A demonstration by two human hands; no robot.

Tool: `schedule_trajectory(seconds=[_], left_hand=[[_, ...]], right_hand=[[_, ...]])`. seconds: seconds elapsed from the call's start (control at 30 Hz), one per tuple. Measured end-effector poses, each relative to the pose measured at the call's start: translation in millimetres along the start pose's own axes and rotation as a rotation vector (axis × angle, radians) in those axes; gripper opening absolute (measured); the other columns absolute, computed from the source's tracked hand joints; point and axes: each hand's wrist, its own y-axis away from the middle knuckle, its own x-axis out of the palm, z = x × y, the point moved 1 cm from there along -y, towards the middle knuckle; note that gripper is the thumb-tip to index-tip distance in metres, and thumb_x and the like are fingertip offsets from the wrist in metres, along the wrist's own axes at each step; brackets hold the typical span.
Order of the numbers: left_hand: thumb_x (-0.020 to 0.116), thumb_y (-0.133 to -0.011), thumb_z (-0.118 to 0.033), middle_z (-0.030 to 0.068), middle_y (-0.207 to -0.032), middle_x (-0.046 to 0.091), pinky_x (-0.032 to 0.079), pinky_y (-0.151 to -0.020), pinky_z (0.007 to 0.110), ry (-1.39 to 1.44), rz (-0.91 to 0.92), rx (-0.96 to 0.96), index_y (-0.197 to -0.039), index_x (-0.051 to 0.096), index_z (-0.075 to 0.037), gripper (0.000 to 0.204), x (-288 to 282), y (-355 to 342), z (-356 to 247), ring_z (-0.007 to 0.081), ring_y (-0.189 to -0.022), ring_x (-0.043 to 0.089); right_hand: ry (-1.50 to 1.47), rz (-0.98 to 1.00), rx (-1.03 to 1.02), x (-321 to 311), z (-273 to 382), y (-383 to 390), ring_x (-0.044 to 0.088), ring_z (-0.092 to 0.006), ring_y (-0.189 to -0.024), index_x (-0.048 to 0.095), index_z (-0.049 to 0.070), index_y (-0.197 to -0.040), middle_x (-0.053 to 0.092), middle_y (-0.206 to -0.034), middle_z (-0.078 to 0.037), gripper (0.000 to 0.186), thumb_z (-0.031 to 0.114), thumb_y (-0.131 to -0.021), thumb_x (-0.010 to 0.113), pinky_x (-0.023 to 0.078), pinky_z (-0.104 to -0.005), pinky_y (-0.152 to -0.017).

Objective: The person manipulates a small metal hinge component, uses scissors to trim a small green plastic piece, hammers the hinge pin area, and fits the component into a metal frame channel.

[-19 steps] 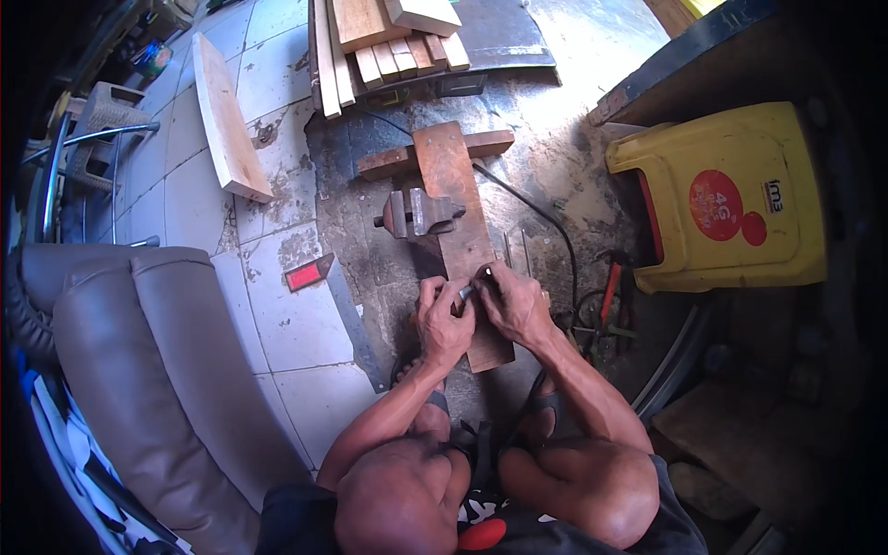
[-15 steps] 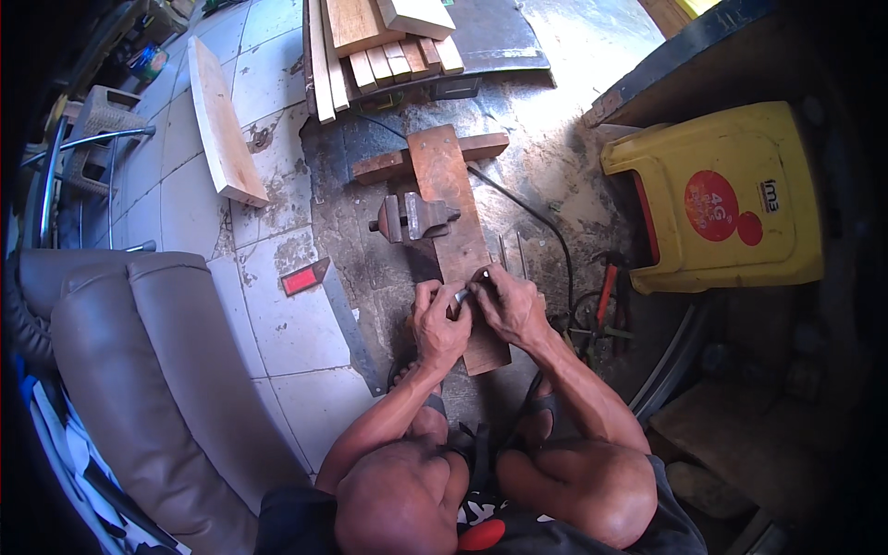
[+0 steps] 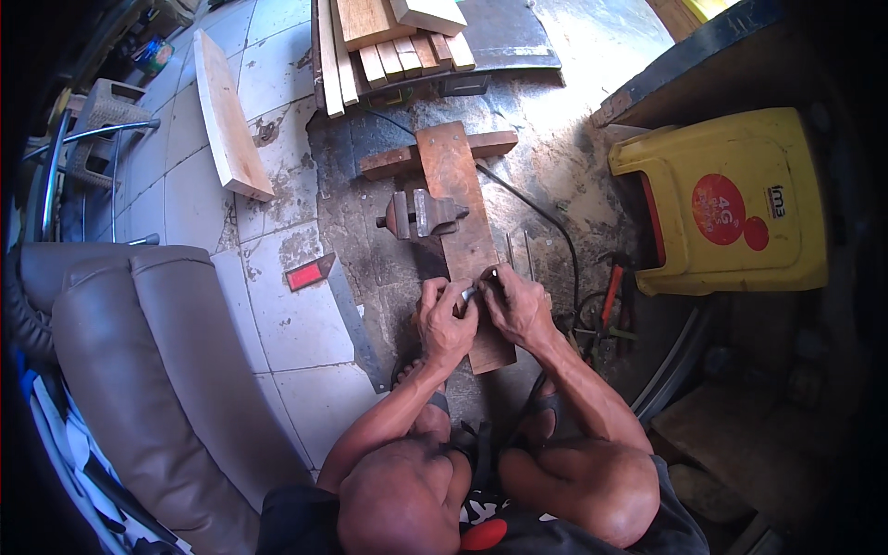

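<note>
At frame centre, the left hand [image 3: 450,322] pinches a small grey piece [image 3: 468,293] over the board [image 3: 470,248]; the right hand [image 3: 519,307] is bunched beside it, contents indeterminable. A loose fingertip hold could drop the piece floorward.

We find a round red label [image 3: 719,209] with pale lettering and a numeral on the yellow plastic stool [image 3: 673,213]; beside it, a small dark lettered mark [image 3: 776,202]; on the dark clothing [image 3: 546,536], white print [image 3: 479,508] which we cannot read.
</note>
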Motion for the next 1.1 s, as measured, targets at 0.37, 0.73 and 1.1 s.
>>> schedule_trajectory(seconds=[0.37,0.73,1.1], left_hand=[[0.075,-0.078,-0.002,0.014,-0.103,0.058,0.052,-0.078,0.041,-0.023,0.005,-0.004,-0.109,0.07,-0.007,0.031,2,0,-1,0.0327,-0.09,0.062],[0.077,-0.084,-0.012,0.01,-0.101,0.06,0.051,-0.082,0.035,0.115,0.066,-0.123,-0.12,0.064,-0.004,0.04,-9,-2,1,0.0223,-0.089,0.06],[0.074,-0.085,-0.008,0.0075,-0.092,0.064,0.053,-0.078,0.032,0.155,0.085,-0.216,-0.114,0.066,-0.002,0.03,-15,0,2,0.0173,-0.081,0.062]], right_hand=[[0.014,-0.042,-0.101,0,-1,0,0.066,-0.0431,-0.074,0.057,0.001,-0.099,0.063,-0.081,-0.022,0.014,0.005,-0.09,0.067,0.052,-0.048,-0.063],[0.2,-0.029,0.166,3,-12,9,0.062,-0.0433,-0.103,0.057,0.002,-0.116,0.064,-0.108,-0.024,0.033,0.026,-0.094,0.068,0.051,-0.0469,-0.084],[0.113,-0.164,0.136,-7,-19,37,0.065,-0.0368,-0.082,0.059,-0.002,-0.118,0.061,-0.093,-0.022,0.036,0.02,-0.092,0.071,0.053,-0.0446,-0.071]])
